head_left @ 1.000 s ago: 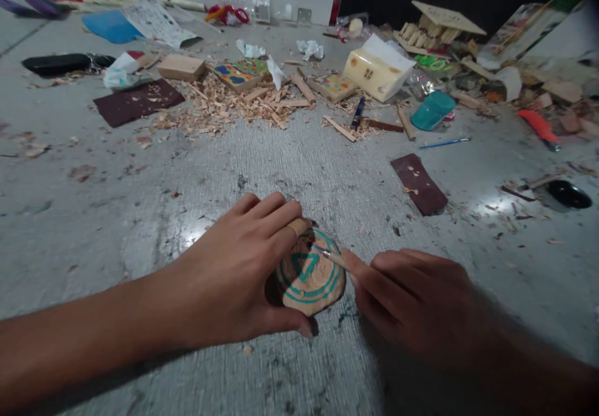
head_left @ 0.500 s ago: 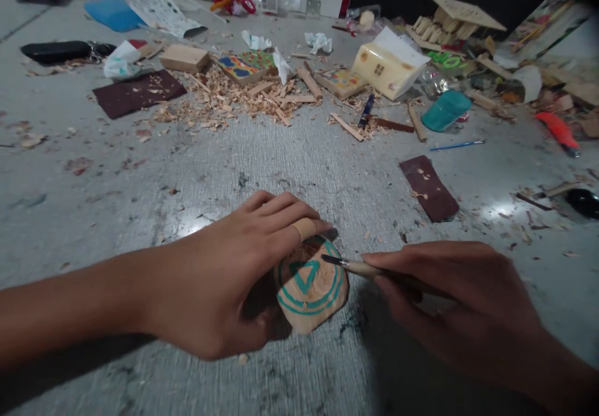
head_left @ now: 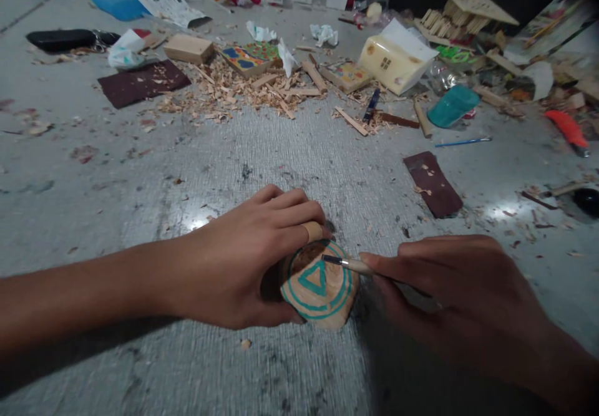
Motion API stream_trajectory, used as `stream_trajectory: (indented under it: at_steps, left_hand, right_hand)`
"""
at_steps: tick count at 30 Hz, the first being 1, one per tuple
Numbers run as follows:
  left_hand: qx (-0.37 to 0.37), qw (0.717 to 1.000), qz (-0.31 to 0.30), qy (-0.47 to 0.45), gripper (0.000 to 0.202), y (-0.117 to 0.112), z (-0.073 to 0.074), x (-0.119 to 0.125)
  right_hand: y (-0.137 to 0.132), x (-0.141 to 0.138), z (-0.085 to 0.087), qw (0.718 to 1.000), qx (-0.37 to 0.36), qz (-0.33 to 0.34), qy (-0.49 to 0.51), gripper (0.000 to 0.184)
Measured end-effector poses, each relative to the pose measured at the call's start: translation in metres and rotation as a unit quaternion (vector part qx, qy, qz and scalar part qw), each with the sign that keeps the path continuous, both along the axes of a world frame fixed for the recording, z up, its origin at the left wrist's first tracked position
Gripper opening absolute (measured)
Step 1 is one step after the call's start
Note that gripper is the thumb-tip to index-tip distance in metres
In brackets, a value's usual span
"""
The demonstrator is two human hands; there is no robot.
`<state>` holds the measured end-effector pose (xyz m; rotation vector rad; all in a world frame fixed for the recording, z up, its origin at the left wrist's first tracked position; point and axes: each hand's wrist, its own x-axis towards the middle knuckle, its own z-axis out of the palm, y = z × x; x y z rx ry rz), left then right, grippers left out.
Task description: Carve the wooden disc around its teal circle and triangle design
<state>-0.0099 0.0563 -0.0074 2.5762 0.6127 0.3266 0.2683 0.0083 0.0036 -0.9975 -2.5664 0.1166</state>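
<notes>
A roughly round wooden piece (head_left: 333, 285) lies on the grey surface, marked with teal rings and a teal triangle. Around its left and far edge curls my left hand (head_left: 248, 260), thumb at the near left rim and fingers at the far side. A tan band circles one of its fingers. My right hand (head_left: 449, 297) pinches a carving chisel (head_left: 358, 266) with a pale wooden handle, metal ferrule and dark tip. That tip is over the upper part of the wood, just above the triangle; whether it touches is unclear. My left hand shades the wood's upper left.
Wood shavings (head_left: 243, 95) are heaped further back, beside painted wood blocks (head_left: 250, 59) and a tissue pack (head_left: 393, 60). Dark red sandpaper (head_left: 433, 185) lies ahead of my right hand. A teal container (head_left: 453, 106) and an orange-handled tool (head_left: 566, 129) are at the right.
The wooden piece has turned counterclockwise and sits slightly further right in view. My left thumb has come up against its near left rim. The chisel tip stays over the upper part.
</notes>
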Motion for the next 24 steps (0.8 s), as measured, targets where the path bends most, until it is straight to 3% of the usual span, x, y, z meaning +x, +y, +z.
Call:
stream_trajectory:
  at_steps: [7, 13, 21, 24]
  left_hand:
    - [0.007, 1.0, -0.005, 0.014, 0.046, -0.001, 0.003, 0.005]
    - [0.019, 1.0, -0.014, 0.007, 0.054, -0.002, -0.001, 0.003]
    - [0.026, 0.999, 0.021, 0.0, 0.056, -0.006, -0.006, -0.002]
    - [0.032, 0.999, 0.028, -0.008, 0.055, -0.006, -0.006, 0.0]
  right_hand:
    - [0.004, 0.001, -0.012, 0.995, 0.081, 0.051, -0.022, 0.016]
    - [0.007, -0.005, -0.021, 0.989, 0.123, 0.069, -0.037, 0.019]
    - [0.014, 0.006, -0.011, 0.993, -0.019, 0.063, 0.101, 0.017]
    - [0.013, 0.012, -0.003, 0.996, -0.036, 0.048, 0.07, 0.013]
